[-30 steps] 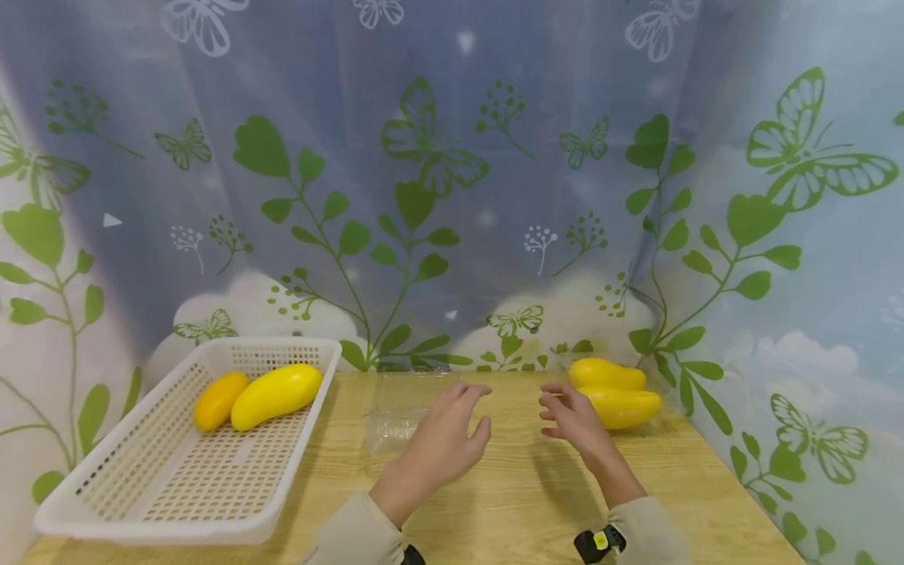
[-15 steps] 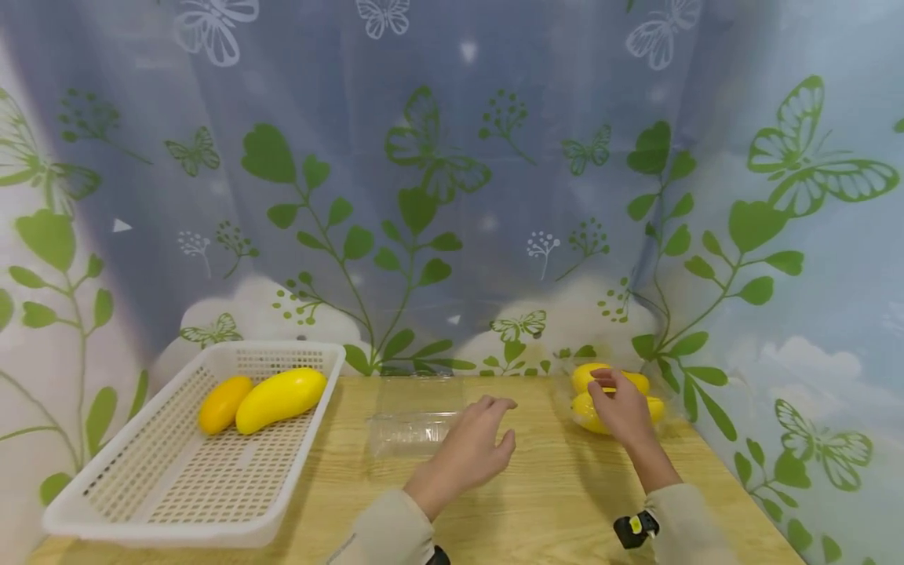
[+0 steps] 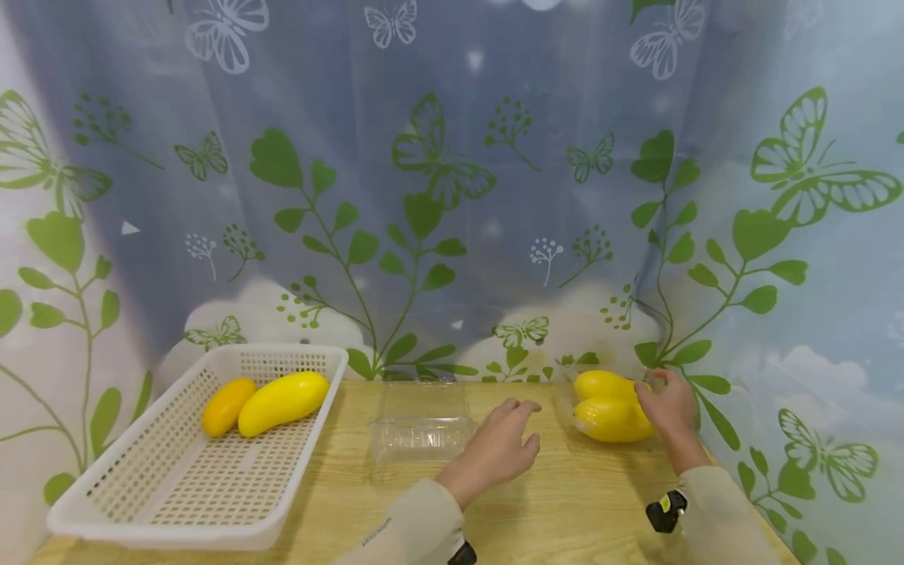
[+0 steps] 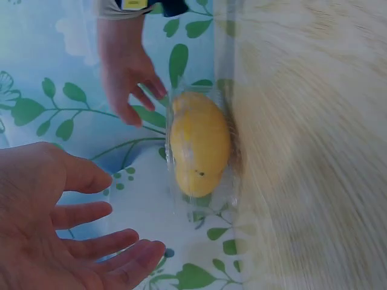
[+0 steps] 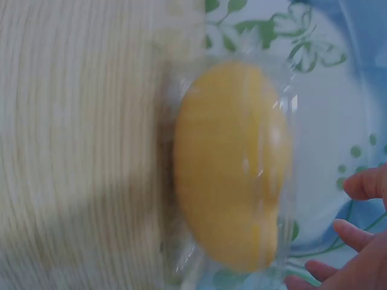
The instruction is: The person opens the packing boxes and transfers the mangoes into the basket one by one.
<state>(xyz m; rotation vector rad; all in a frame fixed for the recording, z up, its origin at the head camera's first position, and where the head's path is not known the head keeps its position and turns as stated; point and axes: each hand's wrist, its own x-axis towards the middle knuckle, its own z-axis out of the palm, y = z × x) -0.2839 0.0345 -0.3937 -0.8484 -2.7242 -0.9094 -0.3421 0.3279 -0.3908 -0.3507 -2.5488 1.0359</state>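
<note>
Two yellow mangoes (image 3: 613, 421) lie side by side in a see-through plastic clamshell box (image 3: 567, 392) at the right rear of the table. My right hand (image 3: 672, 410) is held at the box's right side, fingers loosely bent. In the right wrist view the fingertips (image 5: 363, 183) look apart from the plastic around the mango (image 5: 233, 163). My left hand (image 3: 494, 453) hovers over the table left of that box. Its fingers (image 4: 100, 243) are spread and relaxed and hold nothing. Behind it stands another see-through plastic clamshell (image 3: 424, 439), its lid raised.
On the left, a white perforated basket (image 3: 165, 536) bears an orange-yellow mango (image 3: 227, 408) and a longer yellow one (image 3: 284, 402). A patterned curtain (image 3: 452, 259) rises directly behind the wooden table (image 3: 551, 510) and along its right side.
My right hand has moved rightward, passing over the boxed mangoes to the box's right side. My left hand has drifted right, uncovering more of the lidded clamshell. The head view has shifted slightly.
</note>
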